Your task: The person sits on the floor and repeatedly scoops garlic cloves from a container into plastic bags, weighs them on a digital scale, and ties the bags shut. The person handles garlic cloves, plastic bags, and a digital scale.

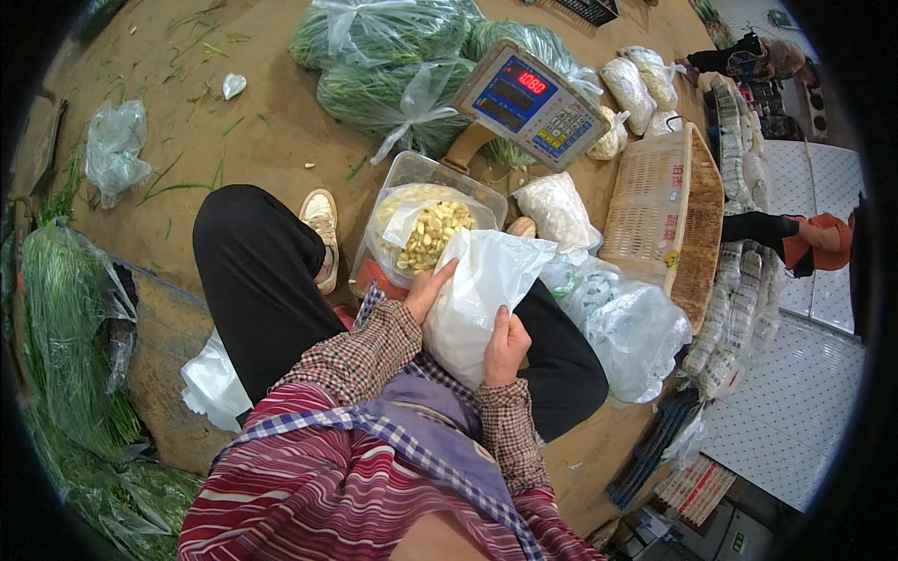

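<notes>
Between my knees I hold a white plastic bag (468,299) with its lower part filled out. My left hand (421,294) is closed on the bag's left side, and my right hand (505,346) grips its right side with the thumb on top. Just beyond the bag a clear plastic tub (391,173) holds an open bag of pale peeled cloves (435,229) on a scale with a raised display panel (531,101). A filled white bag (554,208) lies to the tub's right.
Bagged greens lie behind the scale (374,37) and along the left (75,327). A plastic crate (645,206) and loose clear bags (622,332) are at my right. A torn bag (117,150) lies at upper left. Two other people (748,56) (818,243) are at the far right.
</notes>
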Available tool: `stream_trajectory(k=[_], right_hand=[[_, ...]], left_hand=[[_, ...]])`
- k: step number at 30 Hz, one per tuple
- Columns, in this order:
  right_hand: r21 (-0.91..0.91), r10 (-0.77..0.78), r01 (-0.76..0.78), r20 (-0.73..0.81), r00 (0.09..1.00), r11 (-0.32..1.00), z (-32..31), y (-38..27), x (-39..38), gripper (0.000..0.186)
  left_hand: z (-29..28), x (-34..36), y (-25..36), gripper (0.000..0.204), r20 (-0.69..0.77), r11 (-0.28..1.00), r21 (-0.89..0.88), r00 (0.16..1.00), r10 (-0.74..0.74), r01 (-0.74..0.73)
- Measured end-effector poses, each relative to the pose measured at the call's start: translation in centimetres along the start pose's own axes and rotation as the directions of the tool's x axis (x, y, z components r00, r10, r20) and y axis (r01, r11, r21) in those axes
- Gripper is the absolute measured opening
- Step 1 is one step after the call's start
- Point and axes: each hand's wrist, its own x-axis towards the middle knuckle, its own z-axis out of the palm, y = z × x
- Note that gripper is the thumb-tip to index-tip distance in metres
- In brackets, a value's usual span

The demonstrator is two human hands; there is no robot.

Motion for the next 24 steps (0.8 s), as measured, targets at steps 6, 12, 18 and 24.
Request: stream_trajectory(k=[6,12,18,24], right_hand=[[-0.039,-0.011,0.013,0.047,0.999,0.999,0.9,-0.3,0.2,0.029],[-0.005,0.011,-0.011,0.026,1.000,1.000,-0.4,0.1,0.0,0.030],[0.035,-0.045,0.043,0.053,0.998,0.998,1.7,0.2,0.7,0.031],[0.056,-0.030,0.030,0.010,0.999,0.998,0.8,1.1,0.3,0.031]], left_hand=[[-1.0,-0.1,1.0,0.054,0.010,0.999,-0.003,0.999,-0.032,0.032],[0.2,-0.2,-0.2,0.055,-0.006,0.999,0.043,1.000,0.009,-0.009],[-1.4,-0.6,1.6,0.053,-0.066,0.999,0.027,0.997,0.037,-0.035],[-0.3,-0.3,0.8,0.052,-0.039,0.995,0.067,0.996,0.078,-0.075]])
